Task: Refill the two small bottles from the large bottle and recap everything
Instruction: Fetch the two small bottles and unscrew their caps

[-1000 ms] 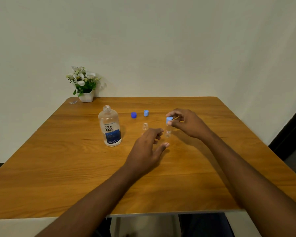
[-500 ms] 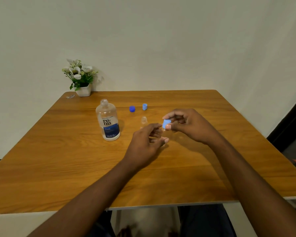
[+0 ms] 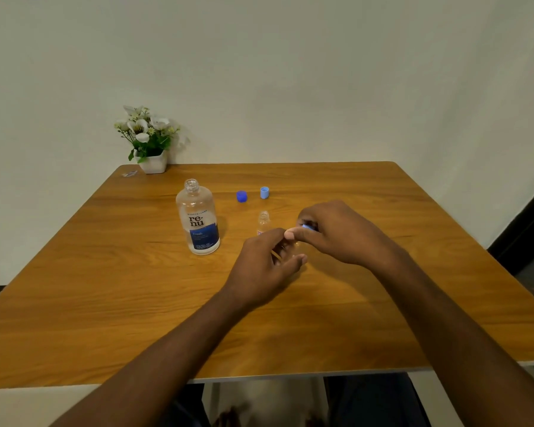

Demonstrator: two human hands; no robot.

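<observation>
Pale-blue round cap (image 3: 308, 226) in right hand (image 3: 339, 234), clear bottle (image 3: 296, 243) in left hand (image 3: 264, 268).

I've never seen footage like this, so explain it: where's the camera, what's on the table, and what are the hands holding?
No machine here: these are a person's two bare hands, filmed by one camera worn on the head, looking forward and down. On the wooden table stand a large bottle and a small bottle, both uncapped. Behind them lie a dark blue cap and a light blue cap; a flower pot sits in the far corner. The right hand pinches a third cap, light blue too. The left hand curls just below it, probably round a second small bottle, but that is hidden, so I cannot be sure.
</observation>
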